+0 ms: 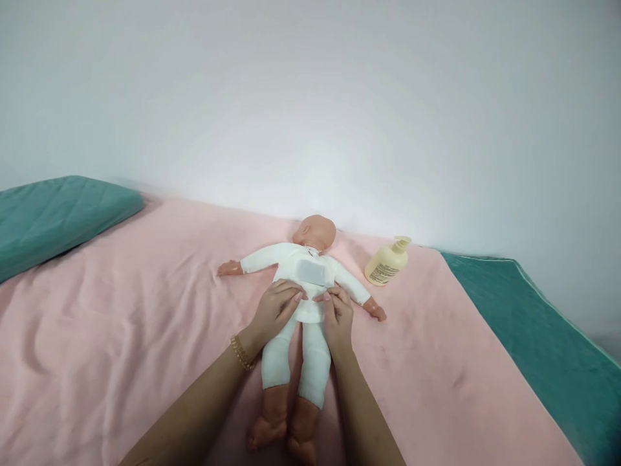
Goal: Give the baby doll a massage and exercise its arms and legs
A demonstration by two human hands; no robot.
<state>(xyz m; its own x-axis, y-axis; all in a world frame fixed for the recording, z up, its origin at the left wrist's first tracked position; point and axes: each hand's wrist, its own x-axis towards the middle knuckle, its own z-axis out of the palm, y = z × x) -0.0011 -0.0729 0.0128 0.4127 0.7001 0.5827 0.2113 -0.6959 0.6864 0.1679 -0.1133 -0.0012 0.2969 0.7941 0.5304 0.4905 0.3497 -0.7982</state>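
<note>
As Two Hands Work Close Together, One Doll Lies Between Them

We count one doll (309, 312), stretched out on the one pink blanket (427, 336), its head toward the wall (310, 97) and its two feet toward us. It has two white sleeves, spread wide, and two white leggings. One pale grey rectangular patch (311, 272) lies on its upper body.

Our left hand (277, 309) and right hand (338, 318) are both at the doll's waist, just below the patch, fingers drawn in toward the thumbs; we cannot tell whether either one pinches anything. One gold bracelet (241, 353) circles our left wrist.

One yellow pump bottle (387, 264) stands to the right, near one sleeve. We see two green covers, one folded at left (63, 223), one at right (538, 336).
</note>
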